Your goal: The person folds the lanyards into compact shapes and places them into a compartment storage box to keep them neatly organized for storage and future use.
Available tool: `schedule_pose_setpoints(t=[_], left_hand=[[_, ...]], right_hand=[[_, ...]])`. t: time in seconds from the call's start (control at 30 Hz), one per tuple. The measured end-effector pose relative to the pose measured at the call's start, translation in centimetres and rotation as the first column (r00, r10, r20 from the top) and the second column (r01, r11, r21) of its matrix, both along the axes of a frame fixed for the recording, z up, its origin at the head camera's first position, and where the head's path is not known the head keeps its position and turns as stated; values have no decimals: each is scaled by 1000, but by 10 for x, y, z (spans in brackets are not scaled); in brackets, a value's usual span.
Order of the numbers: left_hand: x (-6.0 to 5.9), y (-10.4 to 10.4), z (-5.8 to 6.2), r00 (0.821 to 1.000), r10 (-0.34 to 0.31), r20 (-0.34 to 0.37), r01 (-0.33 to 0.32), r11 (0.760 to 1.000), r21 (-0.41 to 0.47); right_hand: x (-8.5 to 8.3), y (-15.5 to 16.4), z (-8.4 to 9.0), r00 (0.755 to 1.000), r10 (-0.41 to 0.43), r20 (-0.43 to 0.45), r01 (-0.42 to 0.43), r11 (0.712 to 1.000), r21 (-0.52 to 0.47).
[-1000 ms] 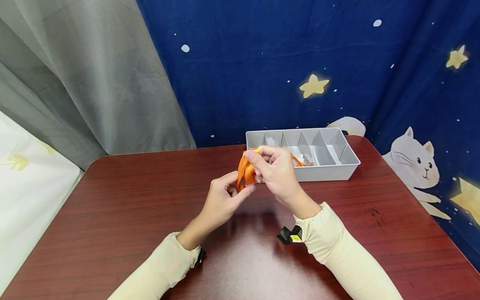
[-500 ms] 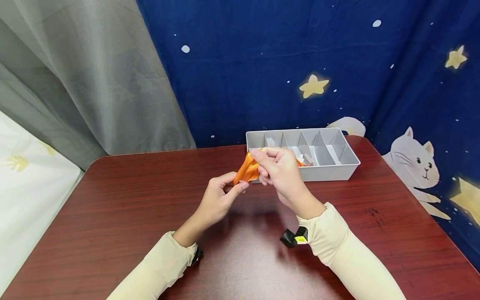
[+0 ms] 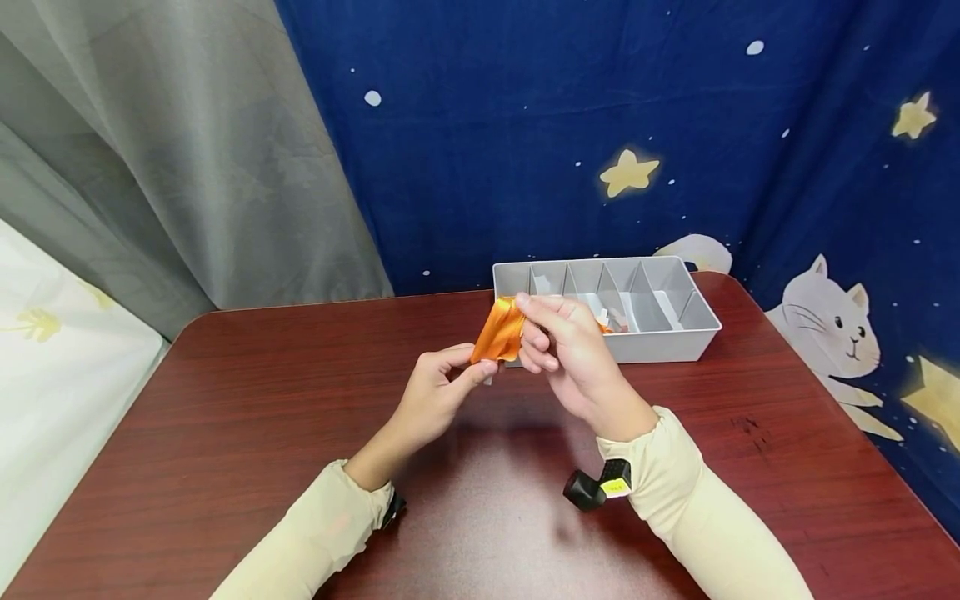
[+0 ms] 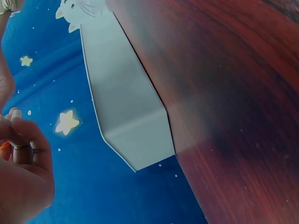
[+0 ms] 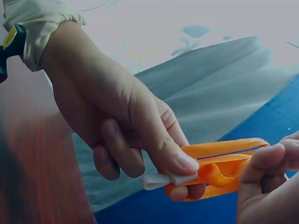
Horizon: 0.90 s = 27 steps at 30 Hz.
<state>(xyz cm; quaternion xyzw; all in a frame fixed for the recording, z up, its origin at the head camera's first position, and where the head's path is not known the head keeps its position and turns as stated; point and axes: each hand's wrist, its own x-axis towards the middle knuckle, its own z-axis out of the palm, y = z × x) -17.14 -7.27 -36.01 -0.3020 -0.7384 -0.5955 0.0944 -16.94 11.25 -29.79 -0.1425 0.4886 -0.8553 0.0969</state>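
Between my hands, above the table in the head view, is a folded orange ribbon [image 3: 500, 331], flat and shiny. Thumb and fingers of my left hand [image 3: 431, 387] pinch its lower end. At the upper end, the thumb and index finger of my right hand [image 3: 573, 350] grip the edge, the other fingers loosely curled. In the right wrist view the ribbon [image 5: 219, 147] shows as several stacked loops. A small white strip [image 5: 154, 181] sticks out under the left thumb. The left wrist view shows my left hand [image 4: 28, 177] at the edge, with the ribbon mostly hidden.
Behind my right hand stands a grey divided box [image 3: 660, 346] near the table's back edge. Bits of orange and white lie in its compartments. A blue star-patterned curtain [image 3: 480, 150] and a grey curtain [image 3: 202, 167] hang behind the brown table [image 3: 300, 375].
The orange loops have been drawn together into a flatter fold. My right hand has shifted slightly right and its lower fingers have loosened. The left hand has hardly moved.
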Motion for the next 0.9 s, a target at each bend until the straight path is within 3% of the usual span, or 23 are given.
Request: schedule_pose_setpoints(t=[0.13, 0.3, 0.47, 0.63, 0.7, 0.77, 0.9], left_hand=[[-1, -2, 0, 1000, 12, 18, -12, 1000, -2], [-2, -6, 3, 998, 34, 62, -34, 999, 5], [-2, -10, 5, 989, 25, 148, -30, 999, 34], [-1, -11, 7, 979, 3, 203, -21, 996, 86], [0, -11, 9, 976, -8, 218, -17, 994, 112], [0, -11, 11, 973, -22, 228, -10, 991, 134], [1, -12, 12, 967, -46, 249, 3, 985, 170]], right_hand=[[2, 4, 0, 993, 113, -24, -115, 989, -89], [2, 8, -1, 957, 277, -82, -287, 942, -175], [1, 11, -5, 904, 394, -167, -421, 888, -184], [-1, 11, -11, 820, 498, -283, -556, 812, -180], [-1, 10, -12, 793, 516, -324, -584, 795, -165], [0, 10, -13, 786, 512, -346, -583, 801, -139], [3, 9, -16, 808, 476, -347, -534, 841, -88]])
